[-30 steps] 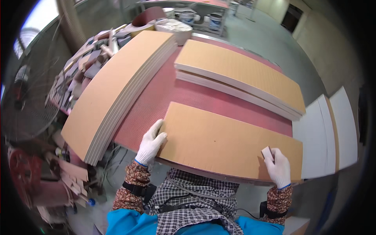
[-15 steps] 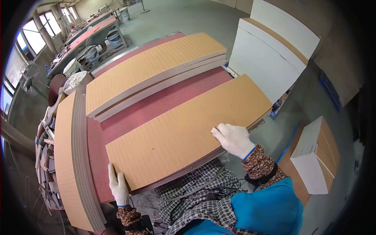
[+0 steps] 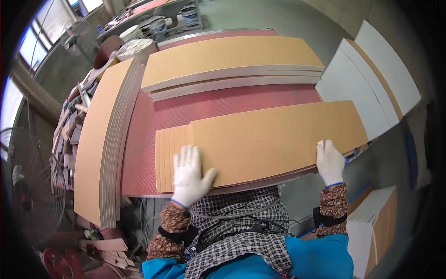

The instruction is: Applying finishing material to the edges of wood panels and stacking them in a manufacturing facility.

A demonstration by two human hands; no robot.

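Note:
Before me lies a long tan board (image 3: pixel 269 139), smooth on top, with a grooved tan board (image 3: pixel 169 151) showing beneath its left end. My left hand (image 3: pixel 189 179), in a white knitted glove, is open, its fingers flat on the grooved board and its thumb by the upper board's near left corner. At the near edge further right, my gloved right hand (image 3: pixel 331 162) is closed around a small tan piece (image 3: pixel 320 143), mostly hidden by the fingers and too small to tell its kind. That hand rests on the upper board's right part.
The boards lie on a table with a red mesh top (image 3: pixel 223 100). A stack of grooved boards (image 3: pixel 232 53) stands at the back, another stack (image 3: pixel 100 144) at the left. White panels (image 3: pixel 357 79) lean at the right; more boards (image 3: pixel 371 223) stand lower right. A fan (image 3: pixel 35 190) is at far left.
The upper board has slid right, baring the grooved board's left end. My left hand has gone from the left end onto the grooved board; my right hand has moved rightward. My view has turned.

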